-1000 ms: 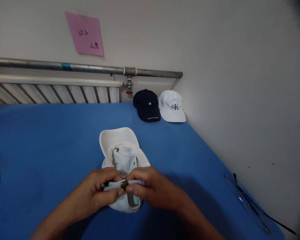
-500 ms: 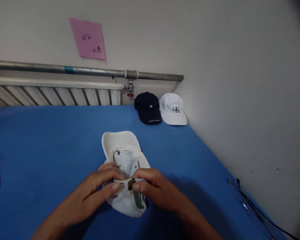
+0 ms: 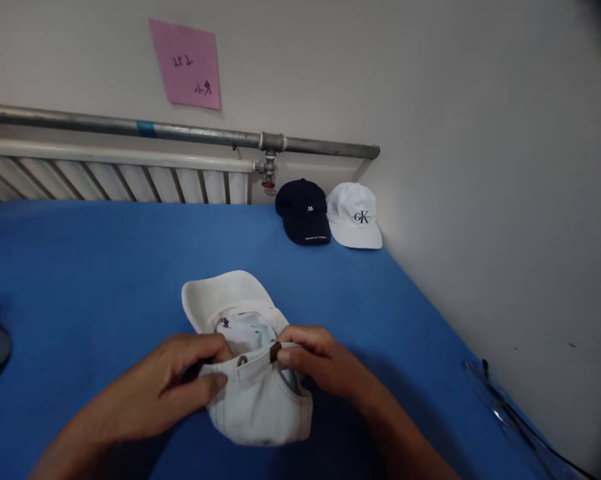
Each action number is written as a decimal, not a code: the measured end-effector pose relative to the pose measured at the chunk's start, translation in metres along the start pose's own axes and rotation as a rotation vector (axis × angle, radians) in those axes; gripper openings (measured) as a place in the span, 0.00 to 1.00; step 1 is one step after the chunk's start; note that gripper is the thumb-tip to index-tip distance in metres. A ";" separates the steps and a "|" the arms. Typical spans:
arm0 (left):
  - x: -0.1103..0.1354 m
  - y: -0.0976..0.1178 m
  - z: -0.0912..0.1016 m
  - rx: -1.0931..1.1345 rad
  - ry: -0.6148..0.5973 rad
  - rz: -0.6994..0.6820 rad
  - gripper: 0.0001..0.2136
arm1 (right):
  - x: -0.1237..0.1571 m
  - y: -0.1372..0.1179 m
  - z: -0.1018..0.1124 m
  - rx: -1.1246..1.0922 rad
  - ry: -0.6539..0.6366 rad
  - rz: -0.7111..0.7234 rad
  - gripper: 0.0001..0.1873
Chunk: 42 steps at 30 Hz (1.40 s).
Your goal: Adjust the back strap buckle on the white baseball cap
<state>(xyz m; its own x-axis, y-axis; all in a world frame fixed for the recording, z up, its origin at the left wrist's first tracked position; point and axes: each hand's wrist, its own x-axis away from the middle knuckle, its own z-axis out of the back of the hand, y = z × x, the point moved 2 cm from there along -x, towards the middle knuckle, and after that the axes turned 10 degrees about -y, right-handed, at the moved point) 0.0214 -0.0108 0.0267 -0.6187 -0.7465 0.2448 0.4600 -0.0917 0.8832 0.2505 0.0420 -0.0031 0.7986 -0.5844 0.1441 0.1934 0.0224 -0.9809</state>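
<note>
Holding the white cap (image 3: 253,400) upside down on the blue table (image 3: 105,267), your left hand (image 3: 173,383) pinches its back strap (image 3: 240,367) with closed fingers, while your right hand (image 3: 315,363) grips the brown buckle (image 3: 275,352) between thumb and fingertips, brim pointing away.

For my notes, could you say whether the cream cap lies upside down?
Upside down: the cream cap shows its lining, brim pointing away, both hands pinching its back strap.
</note>
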 end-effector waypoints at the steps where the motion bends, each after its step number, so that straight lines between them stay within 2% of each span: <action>1: -0.001 -0.001 -0.003 0.021 -0.060 0.024 0.08 | 0.000 -0.001 -0.001 0.011 -0.010 0.011 0.12; 5: -0.008 -0.001 -0.016 0.142 -0.338 0.128 0.06 | 0.001 -0.007 -0.007 0.107 -0.083 0.115 0.10; 8: -0.013 0.002 -0.021 0.201 -0.423 0.099 0.04 | 0.002 -0.013 -0.011 0.159 -0.086 0.195 0.10; 11: -0.014 0.002 -0.022 0.222 -0.382 0.082 0.06 | 0.004 -0.017 -0.009 0.156 -0.064 0.188 0.09; 14: -0.013 -0.002 -0.021 0.237 -0.320 0.147 0.09 | 0.005 -0.019 -0.010 0.124 -0.084 0.073 0.06; 18: -0.011 -0.001 -0.017 0.260 -0.226 0.118 0.10 | 0.005 -0.018 -0.016 0.086 -0.135 -0.041 0.20; 22: -0.006 0.002 -0.011 0.435 -0.139 0.074 0.11 | 0.005 -0.018 -0.017 0.099 -0.071 -0.005 0.16; 27: -0.001 -0.005 -0.006 0.663 0.044 0.121 0.13 | 0.009 -0.022 -0.011 0.300 -0.020 0.044 0.13; 30: -0.004 -0.009 -0.007 0.798 0.107 0.134 0.13 | 0.010 -0.024 -0.012 0.396 -0.012 0.080 0.13; 35: -0.014 -0.007 -0.009 0.947 0.225 0.120 0.13 | 0.009 -0.022 -0.013 0.400 0.056 0.136 0.14; 38: -0.016 -0.007 -0.009 0.963 0.267 0.082 0.13 | 0.008 -0.020 -0.014 0.416 0.068 0.183 0.15; 42: -0.016 -0.008 -0.012 0.789 0.188 0.146 0.14 | 0.008 -0.020 -0.013 0.392 0.137 0.242 0.13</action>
<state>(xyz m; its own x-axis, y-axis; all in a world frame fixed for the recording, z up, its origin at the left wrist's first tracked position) 0.0351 -0.0058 0.0106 -0.4380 -0.8193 0.3700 -0.0981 0.4527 0.8862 0.2455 0.0269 0.0161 0.7697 -0.6257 -0.1263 0.2327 0.4593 -0.8573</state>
